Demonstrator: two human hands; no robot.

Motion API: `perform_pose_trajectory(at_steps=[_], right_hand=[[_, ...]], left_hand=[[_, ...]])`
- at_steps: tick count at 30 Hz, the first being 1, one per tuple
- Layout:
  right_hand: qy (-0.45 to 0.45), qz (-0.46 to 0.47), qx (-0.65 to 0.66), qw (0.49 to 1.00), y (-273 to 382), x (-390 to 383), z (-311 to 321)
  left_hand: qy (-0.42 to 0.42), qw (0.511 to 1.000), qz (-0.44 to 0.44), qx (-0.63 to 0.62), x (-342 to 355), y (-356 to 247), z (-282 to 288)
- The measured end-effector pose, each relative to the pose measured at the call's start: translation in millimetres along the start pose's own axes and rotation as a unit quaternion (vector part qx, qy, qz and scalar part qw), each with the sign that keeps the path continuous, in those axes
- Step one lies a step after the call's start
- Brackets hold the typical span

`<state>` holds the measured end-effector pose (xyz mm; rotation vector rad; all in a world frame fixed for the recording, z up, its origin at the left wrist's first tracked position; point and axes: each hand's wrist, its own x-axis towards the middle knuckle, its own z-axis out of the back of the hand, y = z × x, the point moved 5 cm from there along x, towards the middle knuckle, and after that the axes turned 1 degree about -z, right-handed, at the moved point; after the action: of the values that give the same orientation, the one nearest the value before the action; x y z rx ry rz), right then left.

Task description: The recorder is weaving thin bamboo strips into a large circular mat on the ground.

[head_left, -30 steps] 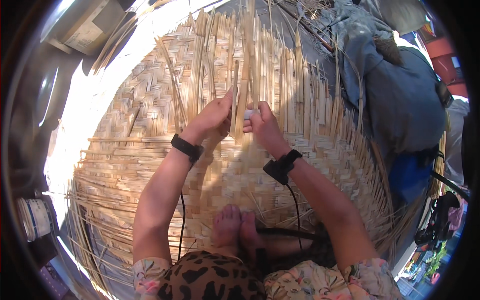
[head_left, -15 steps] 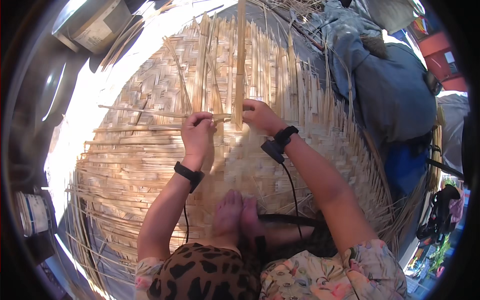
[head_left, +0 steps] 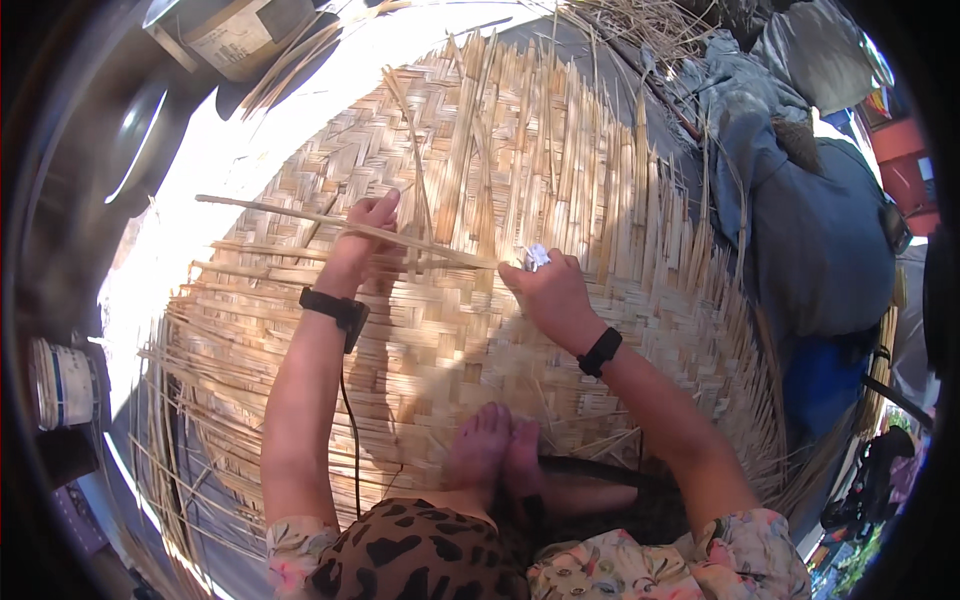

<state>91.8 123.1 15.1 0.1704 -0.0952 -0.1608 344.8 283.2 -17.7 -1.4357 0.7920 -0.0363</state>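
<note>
The large woven mat (head_left: 335, 160) of pale split cane lies beneath me, with loose strip ends along its edges. My left hand (head_left: 365, 230) is closed round a long cane strip (head_left: 275, 212) lying crosswise, thumb pointing up. My right hand (head_left: 548, 295) has its fingers bent at that strip's right end, seemingly pinching it. A small white thing (head_left: 536, 257) shows at the right hand's fingertips; whether it is held or wrapped on a finger, I cannot tell. My bare feet (head_left: 480, 440) are on the mat's near part.
A metal container (head_left: 230, 40) stands top left, a white bucket (head_left: 65, 385) at the left edge. Grey cloth sacks (head_left: 810, 230) and blue material (head_left: 820, 375) line the right side. Loose straw (head_left: 615, 30) and sticks lie beyond the mat's far edge.
My left hand has moved up and leftward along the crosswise strip; my right hand has moved down and right. The long upright strip between them no longer stands out. The view has shifted slightly.
</note>
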Motion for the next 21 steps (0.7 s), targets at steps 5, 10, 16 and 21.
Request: perform_pose_trajectory(at_steps=[5, 10, 16, 21], right_hand=[[0.004, -0.042, 0.286, 0.957, -5.1, 47.7, 10.3], [-0.079, -0.214, 0.456, 0.86, -45.0, 104.3, -16.2], [0.125, -0.287, 0.501, 0.807, -45.5, 108.1, -23.9], [0.053, -0.288, 0.796, 0.53, -34.8, 96.6, -19.0]], left_hand=[[0.177, 0.983, 0.003, 0.037, 28.4, -37.1, -59.0], [0.273, 0.927, -0.235, 0.104, -33.1, -64.2, -77.4], [0.139, 0.972, -0.161, 0.1, -19.2, -45.8, -32.1], [0.112, 0.99, -0.08, 0.02, 28.9, -11.5, -38.9]])
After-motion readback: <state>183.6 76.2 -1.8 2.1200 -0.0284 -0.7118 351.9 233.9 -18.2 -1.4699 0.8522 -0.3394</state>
